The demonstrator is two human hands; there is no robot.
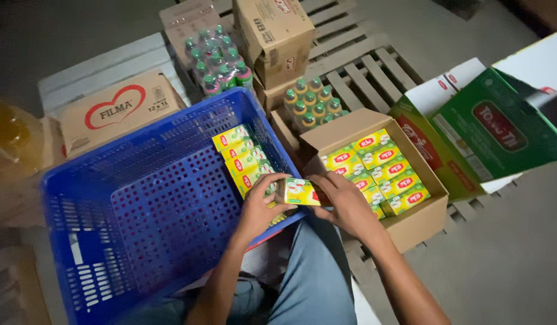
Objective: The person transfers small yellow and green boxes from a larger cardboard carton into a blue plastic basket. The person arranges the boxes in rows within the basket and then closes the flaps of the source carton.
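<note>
**Small yellow-green box held over the crate's edge**

Between the blue crate and the open carton, a small yellow-and-green cardboard box with a red label [300, 191] is held by both hands, just above the crate's near right rim. The left hand [261, 204] grips its left end, fingers [277, 179] wrapped narrowly over the top. The right hand [344, 201] closes on its right end, fingers curled along the far side.

Left of the box sits a large blue perforated plastic crate [140, 204]. A row of matching yellow-green boxes [242, 157] lies packed along the crate's right wall. To the right of the held box stands an open brown cardboard carton [420, 225], filled with more yellow-green boxes [380, 171] in neat rows.

Under the hands, the person's legs in blue-grey trousers [314, 277] show at the bottom of the view.

Beyond the carton, a cluster of green-capped bottles [311, 99] stands on a pale wooden pallet [362, 63]. A second shrink-wrapped pack of green-capped bottles [218, 57] lies further back, beside a tall brown cardboard case [278, 36]. At the left rests a flat brown carton with a red heart-shaped outline [113, 111]. At the right edge, a green-and-white printed carton [495, 129] lies tilted, open toward the camera.
</note>
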